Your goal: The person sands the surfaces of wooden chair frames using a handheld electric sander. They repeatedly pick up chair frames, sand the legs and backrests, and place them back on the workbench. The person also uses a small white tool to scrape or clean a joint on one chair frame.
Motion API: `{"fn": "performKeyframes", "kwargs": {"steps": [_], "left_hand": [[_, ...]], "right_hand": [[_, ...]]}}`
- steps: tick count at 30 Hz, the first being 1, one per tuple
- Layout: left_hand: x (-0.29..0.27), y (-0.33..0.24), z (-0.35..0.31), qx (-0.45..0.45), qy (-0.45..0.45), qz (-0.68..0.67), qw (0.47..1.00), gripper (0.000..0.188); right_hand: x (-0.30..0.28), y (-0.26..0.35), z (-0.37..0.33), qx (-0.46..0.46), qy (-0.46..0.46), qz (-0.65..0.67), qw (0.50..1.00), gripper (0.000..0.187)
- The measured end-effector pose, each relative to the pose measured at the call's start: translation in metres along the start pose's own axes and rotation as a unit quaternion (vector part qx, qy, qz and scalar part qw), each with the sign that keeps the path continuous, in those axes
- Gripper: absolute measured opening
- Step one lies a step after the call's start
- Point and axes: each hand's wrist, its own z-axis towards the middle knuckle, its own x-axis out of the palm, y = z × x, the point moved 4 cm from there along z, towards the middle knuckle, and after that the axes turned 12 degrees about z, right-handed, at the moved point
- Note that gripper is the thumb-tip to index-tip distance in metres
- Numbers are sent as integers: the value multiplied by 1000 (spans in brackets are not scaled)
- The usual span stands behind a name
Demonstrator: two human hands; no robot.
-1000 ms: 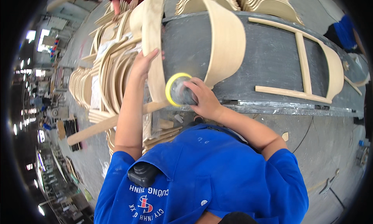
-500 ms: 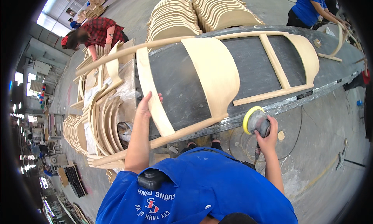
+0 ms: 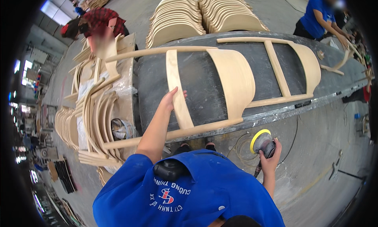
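Observation:
A pale wooden chair-back frame (image 3: 235, 80) lies over the dark worktable, its broad curved panel to the right and its two long rails running left. My left hand (image 3: 170, 100) grips the frame's narrow cross slat (image 3: 179, 81), fingertips wrapped past its right edge. Off the table's near edge, my right hand (image 3: 270, 160) is closed around a handheld orbital sander (image 3: 266, 145). Its round yellow-rimmed pad is tilted up to the left, apart from the wood. A second chair-back frame (image 3: 309, 67) rests flat on the table, just right of the first.
The dark worktable (image 3: 157, 75) has a pale, worn near edge. Tall stacks of curved wooden panels (image 3: 177, 20) stand beyond it. Curved wooden parts (image 3: 103, 117) crowd the left side. A person in a checked shirt (image 3: 98, 22) works there; another in blue (image 3: 315, 16) stands far right.
My left hand has shifted the chair-back frame to the right, closer to the second frame. My right hand has drawn the sander a little toward me.

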Motion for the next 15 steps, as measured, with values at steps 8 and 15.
{"fn": "performKeyframes", "kwargs": {"steps": [8,15], "left_hand": [[5,-1,22,36,-139,114,983,37],[-23,40,70,39,-191,159,968,45]], "right_hand": [[13,-4,4,-20,39,8,999,77],[20,-10,3,14,45,-7,999,78]]}}
